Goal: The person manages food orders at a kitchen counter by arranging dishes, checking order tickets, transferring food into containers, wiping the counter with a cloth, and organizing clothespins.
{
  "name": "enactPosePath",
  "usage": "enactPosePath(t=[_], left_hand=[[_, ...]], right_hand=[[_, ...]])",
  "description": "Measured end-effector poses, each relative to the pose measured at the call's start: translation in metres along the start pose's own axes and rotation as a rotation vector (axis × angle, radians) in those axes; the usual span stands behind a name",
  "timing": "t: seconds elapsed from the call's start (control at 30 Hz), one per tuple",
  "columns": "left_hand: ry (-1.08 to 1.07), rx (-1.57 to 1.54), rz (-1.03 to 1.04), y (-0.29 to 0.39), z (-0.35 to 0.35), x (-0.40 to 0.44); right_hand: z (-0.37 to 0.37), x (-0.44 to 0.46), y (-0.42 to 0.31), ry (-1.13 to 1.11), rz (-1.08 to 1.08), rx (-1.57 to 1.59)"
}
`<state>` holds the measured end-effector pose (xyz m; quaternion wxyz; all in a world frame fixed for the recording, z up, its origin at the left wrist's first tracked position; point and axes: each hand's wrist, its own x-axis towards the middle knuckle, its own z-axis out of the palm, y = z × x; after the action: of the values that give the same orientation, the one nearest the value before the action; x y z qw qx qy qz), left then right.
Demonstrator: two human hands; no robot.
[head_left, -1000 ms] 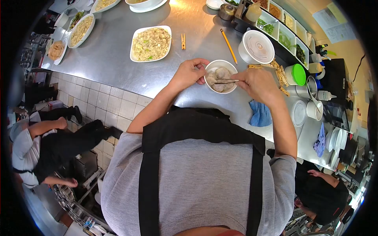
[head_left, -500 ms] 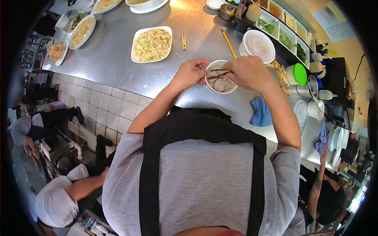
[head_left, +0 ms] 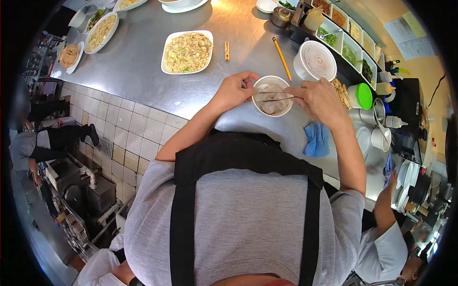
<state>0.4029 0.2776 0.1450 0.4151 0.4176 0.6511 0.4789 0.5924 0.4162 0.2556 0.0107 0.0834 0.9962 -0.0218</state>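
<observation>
A small white bowl stands on the steel counter in front of me, with pale, whitish pieces of food inside. My left hand pinches the bowl's left rim between thumb and fingers. In my right hand are thin metal tongs, gripped from the right side. Their two prongs reach left over the bowl, slightly apart, at the food; whether they clasp a piece I cannot tell. Close behind my right hand is a lidded white tub. A yellow pencil lies beyond the bowl.
A square dish of fried rice and a wooden clothespin lie farther back. More filled dishes stand at left. Topping containers, a green-lidded tub and a blue cloth are at right. Co-workers stand behind on both sides.
My right hand has drawn back to the right, so the tongs reach in from the side and show more of the food. My left hand stays at the rim. Co-workers behind have shifted.
</observation>
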Motion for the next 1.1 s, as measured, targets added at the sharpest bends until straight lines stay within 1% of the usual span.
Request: enactPosePath(t=[0.07, 0.17, 0.27, 0.33, 0.37, 0.43, 0.47, 0.57, 0.67, 0.73, 0.77, 0.83, 0.87, 0.93, 1.03, 1.1], left_hand=[[0.056, 0.189, 0.103, 0.004, 0.0, 0.0], [0.104, 0.405, 0.261, 0.009, 0.001, 0.003], [0.114, 0.58, 0.39, 0.013, 0.003, 0.007], [0.142, 0.687, 0.451, 0.024, 0.006, 0.009], [0.113, 0.753, 0.464, 0.026, 0.007, 0.011], [0.06, 0.881, 0.486, 0.028, 0.01, 0.012], [0.064, 0.895, 0.496, 0.027, 0.012, 0.013], [0.075, 0.959, 0.515, 0.027, 0.02, 0.013], [0.058, 1.052, 0.52, 0.028, 0.029, 0.015], [0.034, 1.105, 0.528, 0.023, 0.034, 0.017], [0.034, 1.102, 0.535, 0.023, 0.033, 0.018], [0.039, 1.096, 0.546, 0.024, 0.032, 0.018], [0.064, 1.014, 0.53, 0.025, 0.03, 0.017], [0.11, 0.85, 0.499, 0.025, 0.022, 0.014], [0.166, 0.718, 0.445, 0.027, 0.004, 0.005], [0.197, 0.728, 0.438, 0.028, 0.001, 0.002]], right_hand=[[0.019, -0.011, 0.006, 0.084, 0.067, 0.003], [0.052, -0.013, 0.007, 0.144, 0.041, -0.025], [0.049, -0.013, 0.006, 0.16, 0.066, 0.0], [0.044, -0.015, 0.006, 0.203, 0.033, 0.031], [0.041, -0.017, 0.006, 0.223, 0.018, 0.045], [0.021, -0.022, 0.003, 0.171, 0.028, 0.027], [0.011, -0.025, 0.001, 0.144, 0.031, 0.019], [-0.006, -0.04, 0.001, 0.098, 0.163, 0.034], [-0.02, -0.044, -0.01, -0.019, 0.303, 0.018], [-0.018, -0.038, -0.015, -0.111, 0.304, -0.024], [-0.016, -0.036, -0.016, -0.156, 0.302, -0.046], [-0.008, -0.03, -0.016, -0.162, 0.298, -0.036], [-0.006, -0.029, -0.015, -0.166, 0.295, -0.031], [-0.007, -0.034, -0.011, -0.075, 0.287, 0.014], [-0.01, -0.039, -0.018, 0.045, 0.288, 0.077], [-0.006, -0.038, -0.025, 0.094, 0.273, 0.065]])
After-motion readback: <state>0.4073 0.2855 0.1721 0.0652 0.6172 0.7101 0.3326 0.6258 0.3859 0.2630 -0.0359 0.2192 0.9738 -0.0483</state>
